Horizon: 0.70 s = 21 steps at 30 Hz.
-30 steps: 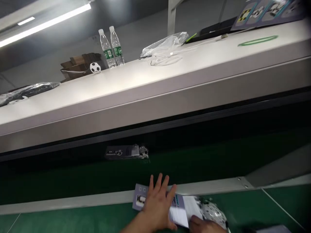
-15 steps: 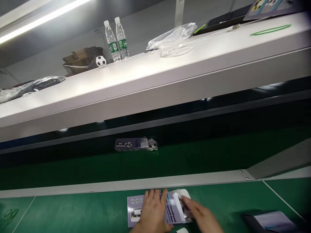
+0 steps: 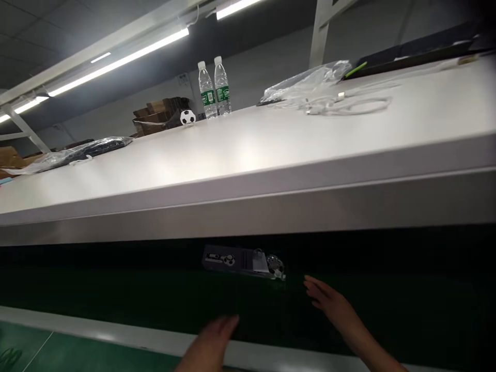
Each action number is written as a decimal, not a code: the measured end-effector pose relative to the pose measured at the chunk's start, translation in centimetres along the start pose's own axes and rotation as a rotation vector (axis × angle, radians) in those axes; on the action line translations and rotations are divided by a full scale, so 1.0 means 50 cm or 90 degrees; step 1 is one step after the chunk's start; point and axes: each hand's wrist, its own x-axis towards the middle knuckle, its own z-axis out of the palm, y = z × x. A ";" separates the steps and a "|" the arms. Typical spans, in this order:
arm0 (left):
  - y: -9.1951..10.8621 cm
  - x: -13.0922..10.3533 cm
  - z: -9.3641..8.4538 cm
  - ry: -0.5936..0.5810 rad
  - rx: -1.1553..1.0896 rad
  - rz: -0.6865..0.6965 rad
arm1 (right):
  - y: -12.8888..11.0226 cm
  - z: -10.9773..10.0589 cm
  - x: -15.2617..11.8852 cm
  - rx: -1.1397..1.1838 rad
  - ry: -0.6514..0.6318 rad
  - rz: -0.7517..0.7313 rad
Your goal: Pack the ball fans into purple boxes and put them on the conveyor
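In the head view, my only feed, the left hand (image 3: 209,345) is at the bottom centre of the frame, smeared by motion; I see one digit pointing up and right, but I cannot tell how far its fingers are parted, and no item shows in it. The right hand (image 3: 329,302) comes in from the lower right with its fingers stretched out and slightly apart, and I see it clasping nothing. Nearest to it is the purple-grey package (image 3: 222,258), lying in the dark space just below the centre of the frame, its round football-patterned part (image 3: 275,265) at the right end, near those fingertips but apart from them. Below the package, a pale rail (image 3: 93,325) crosses the bottom of my picture, with a green surface (image 3: 96,354) at lower left. Above, a white shelf (image 3: 232,160) spans the frame. On it I make out two clear bottles with green labels (image 3: 208,96) side by side at upper centre, a football-patterned disc (image 3: 188,118) just left of them, brown cardboard (image 3: 158,111) behind that, a plastic-wrapped dark bundle (image 3: 96,148) at left, and a crumpled clear bag (image 3: 310,80) with white cables (image 3: 349,107) right of the bottles.
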 end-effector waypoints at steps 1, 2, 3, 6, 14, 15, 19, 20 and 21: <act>0.009 0.035 -0.038 0.078 0.037 0.039 | -0.002 0.007 0.023 0.012 0.017 0.001; 0.020 0.077 -0.073 0.119 0.054 0.062 | -0.004 0.014 0.043 0.022 0.030 -0.002; 0.032 0.122 -0.101 0.141 0.061 0.079 | -0.005 0.019 0.059 0.030 0.038 -0.008; 0.062 0.250 -0.143 0.135 0.058 0.103 | -0.011 0.026 0.092 0.031 0.039 -0.039; 0.102 0.304 -0.049 0.181 0.060 0.171 | -0.034 0.086 0.073 -0.030 -0.054 -0.127; 0.101 0.287 -0.036 0.191 0.064 0.170 | -0.035 0.101 0.056 -0.040 -0.082 -0.132; 0.088 0.192 -0.016 0.241 0.056 0.114 | -0.045 0.116 -0.043 -0.072 -0.157 -0.175; 0.088 0.164 -0.017 0.261 0.045 0.098 | -0.048 0.105 -0.073 -0.077 -0.137 -0.205; 0.092 0.136 -0.017 0.288 0.018 0.077 | -0.052 0.091 -0.104 -0.080 -0.095 -0.244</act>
